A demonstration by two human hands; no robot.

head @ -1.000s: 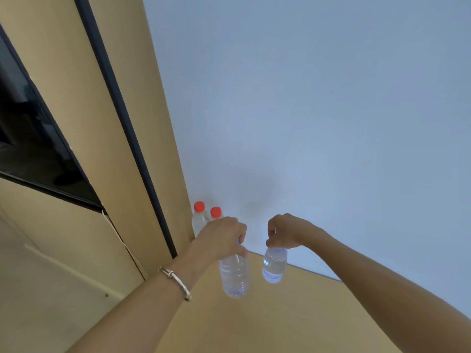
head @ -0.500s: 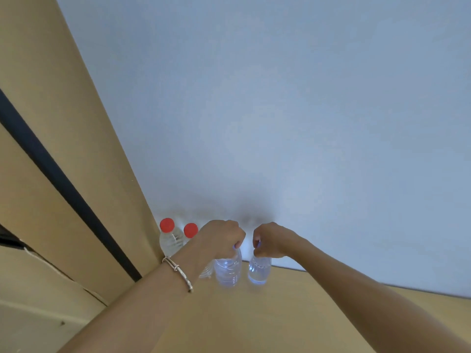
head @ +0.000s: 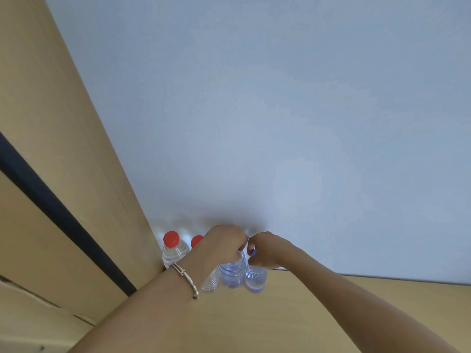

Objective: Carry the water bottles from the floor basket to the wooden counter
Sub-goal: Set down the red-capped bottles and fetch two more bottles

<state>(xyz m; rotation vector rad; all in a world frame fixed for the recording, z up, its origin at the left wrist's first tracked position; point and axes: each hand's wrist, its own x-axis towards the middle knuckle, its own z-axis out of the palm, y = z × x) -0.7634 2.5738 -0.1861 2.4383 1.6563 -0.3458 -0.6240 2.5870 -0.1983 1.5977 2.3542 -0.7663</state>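
Two clear water bottles stand side by side on the wooden counter (head: 293, 317) against the pale wall. My left hand (head: 224, 245) grips the top of the left bottle (head: 232, 275). My right hand (head: 265, 249) grips the top of the right bottle (head: 256, 277). Both bottle bases rest on or just at the counter surface. To their left stand two more bottles with red caps: one in the corner (head: 173, 248), the other (head: 210, 281) mostly hidden behind my left wrist, which wears a metal bangle. The floor basket is out of view.
A tall wooden panel (head: 63, 149) with a dark vertical strip (head: 63, 220) rises at the left and closes the counter's corner. The pale wall (head: 280, 110) runs along the counter's back edge. Bare counter stretches to the right of the bottles.
Both hands have brought their bottles down and back from mid-air to the counter beside the red-capped pair. The view has tilted down and left.
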